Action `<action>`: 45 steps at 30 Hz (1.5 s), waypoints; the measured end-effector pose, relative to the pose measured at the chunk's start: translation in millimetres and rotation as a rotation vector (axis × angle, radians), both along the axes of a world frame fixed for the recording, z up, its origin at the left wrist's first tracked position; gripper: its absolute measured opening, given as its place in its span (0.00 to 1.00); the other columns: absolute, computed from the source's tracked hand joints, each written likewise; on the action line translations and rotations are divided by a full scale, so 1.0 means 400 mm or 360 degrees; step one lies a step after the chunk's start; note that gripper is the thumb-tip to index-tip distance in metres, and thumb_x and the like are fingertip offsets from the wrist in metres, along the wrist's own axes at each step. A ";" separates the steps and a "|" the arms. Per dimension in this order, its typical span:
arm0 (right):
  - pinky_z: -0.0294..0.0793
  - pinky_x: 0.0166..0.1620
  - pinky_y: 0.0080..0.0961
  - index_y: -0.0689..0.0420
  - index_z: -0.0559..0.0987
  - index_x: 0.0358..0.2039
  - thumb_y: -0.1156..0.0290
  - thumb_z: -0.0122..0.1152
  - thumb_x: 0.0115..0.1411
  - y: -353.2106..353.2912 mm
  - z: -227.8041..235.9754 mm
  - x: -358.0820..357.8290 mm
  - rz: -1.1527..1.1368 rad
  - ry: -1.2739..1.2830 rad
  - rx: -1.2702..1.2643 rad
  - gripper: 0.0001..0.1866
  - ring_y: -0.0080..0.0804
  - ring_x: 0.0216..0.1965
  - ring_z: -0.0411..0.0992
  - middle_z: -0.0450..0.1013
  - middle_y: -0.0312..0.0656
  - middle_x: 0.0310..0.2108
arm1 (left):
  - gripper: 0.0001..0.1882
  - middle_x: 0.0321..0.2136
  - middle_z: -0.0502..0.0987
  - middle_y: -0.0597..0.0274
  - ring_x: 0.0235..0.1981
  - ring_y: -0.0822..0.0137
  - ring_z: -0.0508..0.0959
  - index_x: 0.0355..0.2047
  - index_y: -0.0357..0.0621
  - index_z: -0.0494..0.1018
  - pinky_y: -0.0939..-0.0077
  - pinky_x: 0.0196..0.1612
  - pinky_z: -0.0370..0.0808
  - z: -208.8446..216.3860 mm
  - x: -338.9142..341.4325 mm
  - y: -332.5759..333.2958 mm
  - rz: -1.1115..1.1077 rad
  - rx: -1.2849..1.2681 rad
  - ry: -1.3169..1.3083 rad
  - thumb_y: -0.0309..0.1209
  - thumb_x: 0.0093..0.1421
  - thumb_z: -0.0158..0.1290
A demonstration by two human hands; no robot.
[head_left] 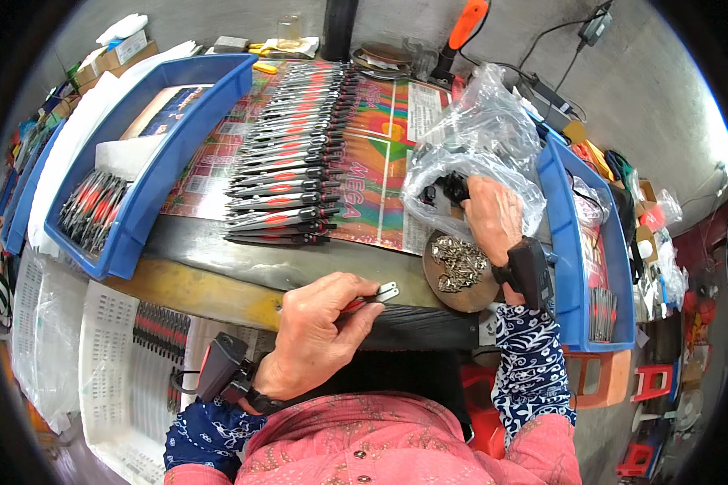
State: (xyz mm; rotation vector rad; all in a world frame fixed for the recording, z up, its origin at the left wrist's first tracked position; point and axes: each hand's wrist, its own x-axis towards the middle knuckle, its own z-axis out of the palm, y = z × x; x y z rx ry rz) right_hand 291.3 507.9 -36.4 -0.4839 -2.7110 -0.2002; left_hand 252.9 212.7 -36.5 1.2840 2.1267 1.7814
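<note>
My left hand (319, 327) is closed around a slim tool with a red part between the fingers. Its pale metal end (387, 292), with small holes, sticks out past the fingertips. At the right, my right hand (493, 214) reaches into a clear plastic bag (477, 137) of small black parts (455, 186). The bag and parts hide its fingertips, so any grip there does not show. Just below that hand lies a round brown dish (447, 301) of small shiny metal pieces (459, 265). A long row of slim grey-and-red tools (279, 174) lies left of the bag.
Printed cardboard (376, 174) covers part of the metal-edged bench (218, 259). A blue bin (113, 242) at left and another blue bin (578, 299) at right hold similar tools. A white crate (109, 388) stands below at left. Cables (554, 89) hang at the back right.
</note>
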 end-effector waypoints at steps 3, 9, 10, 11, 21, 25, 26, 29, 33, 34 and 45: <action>0.67 0.36 0.50 0.61 0.72 0.27 0.73 0.59 0.48 0.008 -0.003 0.002 0.0042 0.0038 -0.0008 0.08 0.58 0.33 0.71 0.72 0.53 0.29 | 0.09 0.26 0.78 0.56 0.23 0.67 0.77 0.34 0.34 0.77 0.78 0.28 0.73 -0.002 -0.003 0.003 -0.0007 -0.0011 0.0033 0.19 0.51 0.61; 0.66 0.36 0.50 0.62 0.70 0.27 0.76 0.53 0.48 0.013 0.003 0.003 0.0018 -0.0046 -0.0105 0.05 0.59 0.32 0.69 0.70 0.54 0.26 | 0.10 0.26 0.77 0.55 0.23 0.66 0.77 0.34 0.33 0.76 0.77 0.28 0.73 -0.002 0.004 -0.002 -0.0021 0.0002 0.0042 0.20 0.50 0.61; 0.66 0.36 0.50 0.62 0.69 0.27 0.76 0.52 0.48 0.006 0.006 0.008 0.0058 0.0032 -0.0121 0.05 0.59 0.32 0.69 0.70 0.54 0.26 | 0.10 0.26 0.77 0.55 0.23 0.66 0.77 0.34 0.33 0.76 0.77 0.28 0.73 -0.001 0.006 -0.002 -0.0018 0.0016 0.0067 0.20 0.50 0.61; 0.66 0.36 0.50 0.62 0.69 0.27 0.76 0.51 0.48 -0.002 0.010 0.013 0.0096 0.0109 -0.0136 0.05 0.59 0.32 0.69 0.69 0.54 0.25 | 0.10 0.26 0.77 0.55 0.23 0.66 0.77 0.34 0.33 0.76 0.78 0.27 0.73 0.001 0.007 -0.003 -0.0017 0.0031 0.0093 0.20 0.50 0.62; 0.72 0.32 0.27 0.65 0.77 0.38 0.80 0.60 0.51 -0.139 0.112 0.103 0.0282 0.0503 -0.0556 0.12 0.31 0.26 0.72 0.73 0.45 0.29 | 0.09 0.25 0.77 0.56 0.23 0.69 0.77 0.34 0.34 0.76 0.78 0.27 0.73 0.020 0.030 -0.024 -0.0021 -0.0010 0.0093 0.20 0.51 0.61; 0.73 0.27 0.15 0.65 0.77 0.40 0.84 0.56 0.56 -0.242 0.113 0.177 0.0409 0.0637 -0.1738 0.10 0.18 0.27 0.72 0.74 0.37 0.29 | 0.09 0.25 0.77 0.57 0.23 0.70 0.77 0.34 0.34 0.76 0.79 0.27 0.73 0.027 0.043 -0.032 -0.0024 -0.0036 0.0113 0.20 0.51 0.61; 0.73 0.28 0.15 0.65 0.77 0.41 0.84 0.57 0.57 -0.265 0.109 0.200 0.0434 0.0655 -0.1991 0.11 0.18 0.28 0.72 0.74 0.36 0.29 | 0.09 0.25 0.77 0.57 0.23 0.71 0.77 0.34 0.34 0.76 0.80 0.27 0.72 0.028 0.049 -0.035 -0.0026 -0.0065 0.0114 0.20 0.51 0.61; 0.76 0.28 0.15 0.66 0.77 0.42 0.83 0.60 0.58 -0.309 0.092 0.244 0.0567 0.0705 -0.2399 0.11 0.20 0.28 0.75 0.74 0.38 0.30 | 0.10 0.23 0.77 0.58 0.22 0.71 0.76 0.34 0.35 0.77 0.80 0.26 0.71 0.030 0.063 -0.037 -0.0063 -0.0023 0.0100 0.20 0.50 0.61; 0.75 0.29 0.13 0.66 0.77 0.41 0.82 0.62 0.58 -0.342 0.057 0.277 0.0621 0.0718 -0.2515 0.10 0.19 0.26 0.75 0.75 0.37 0.29 | 0.10 0.24 0.76 0.58 0.21 0.69 0.76 0.34 0.35 0.76 0.78 0.25 0.72 0.034 0.085 -0.041 -0.0098 -0.0048 0.0114 0.20 0.50 0.61; 0.75 0.29 0.13 0.66 0.77 0.41 0.82 0.62 0.58 -0.347 0.048 0.281 0.0643 0.0734 -0.2493 0.10 0.19 0.26 0.75 0.75 0.37 0.29 | 0.10 0.24 0.76 0.57 0.21 0.67 0.77 0.34 0.35 0.76 0.77 0.24 0.72 0.036 0.089 -0.044 -0.0117 -0.0063 0.0117 0.20 0.50 0.62; 0.77 0.29 0.14 0.67 0.76 0.42 0.80 0.63 0.59 -0.366 0.012 0.321 0.0616 0.0735 -0.2563 0.11 0.22 0.26 0.76 0.76 0.40 0.31 | 0.12 0.26 0.78 0.57 0.22 0.69 0.77 0.35 0.35 0.77 0.79 0.26 0.72 0.022 0.119 -0.047 -0.0180 -0.0145 0.0171 0.19 0.48 0.62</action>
